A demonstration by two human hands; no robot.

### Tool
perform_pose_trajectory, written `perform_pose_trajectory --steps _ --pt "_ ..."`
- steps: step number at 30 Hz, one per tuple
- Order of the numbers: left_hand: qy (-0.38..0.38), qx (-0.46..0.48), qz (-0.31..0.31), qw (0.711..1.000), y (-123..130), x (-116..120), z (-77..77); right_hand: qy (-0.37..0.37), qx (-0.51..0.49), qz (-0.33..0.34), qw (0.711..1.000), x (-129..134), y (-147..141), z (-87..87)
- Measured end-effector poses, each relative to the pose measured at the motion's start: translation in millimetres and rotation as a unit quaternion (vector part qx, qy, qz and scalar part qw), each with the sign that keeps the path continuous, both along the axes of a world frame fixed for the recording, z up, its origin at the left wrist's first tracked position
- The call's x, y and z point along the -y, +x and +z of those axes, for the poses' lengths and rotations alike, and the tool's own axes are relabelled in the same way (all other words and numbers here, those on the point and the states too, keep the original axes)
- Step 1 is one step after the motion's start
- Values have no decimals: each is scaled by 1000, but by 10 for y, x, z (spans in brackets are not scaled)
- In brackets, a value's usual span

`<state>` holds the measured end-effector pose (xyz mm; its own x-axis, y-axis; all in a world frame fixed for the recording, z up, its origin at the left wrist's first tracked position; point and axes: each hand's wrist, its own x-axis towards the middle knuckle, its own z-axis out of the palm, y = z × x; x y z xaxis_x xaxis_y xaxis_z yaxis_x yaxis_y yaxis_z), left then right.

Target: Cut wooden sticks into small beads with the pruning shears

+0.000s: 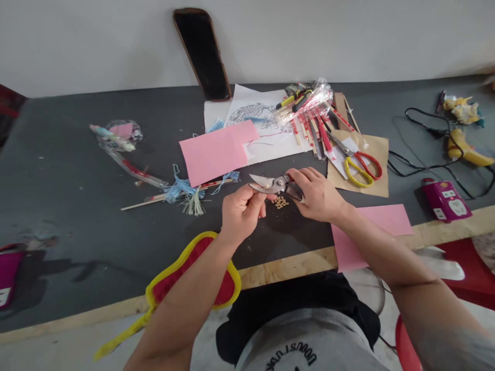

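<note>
My right hand is wrapped round the handles of a pair of pruning shears, their blades pointing left. Close by the blades, the fingers of my left hand are pinched together. Whatever small thing they hold is mostly hidden; I cannot make it out. Below the shears, small tan cut pieces lie in a little heap on the dark table. Under my left forearm is a red fan-like shape with a yellow fuzzy border, partly covered by the arm.
Pink paper and blue tassels lie left of centre. Behind are a dragon drawing, red-and-tan sticks and a propped phone. Scissors, a purple power socket and a yellow glue gun are at right.
</note>
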<state>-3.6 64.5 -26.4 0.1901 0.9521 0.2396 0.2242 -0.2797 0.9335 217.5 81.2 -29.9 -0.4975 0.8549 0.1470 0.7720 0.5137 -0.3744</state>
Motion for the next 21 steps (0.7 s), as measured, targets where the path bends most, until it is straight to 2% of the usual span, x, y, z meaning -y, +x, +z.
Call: perform_pose_trajectory --steps 4,8,14,21 --pt "5 1 6 1000 -6 -11 -7 10 -12 -7 1000 10 -19 -1" --pt "-17 25 12 999 9 -1 -27 35 9 -49 998 37 -63 -38" --pt "-42 52 13 998 23 11 -31 48 0 -62 997 51 -102 -89" --pt "-82 104 30 991 46 -28 -45 30 -78 -15 996 3 -34 -71"
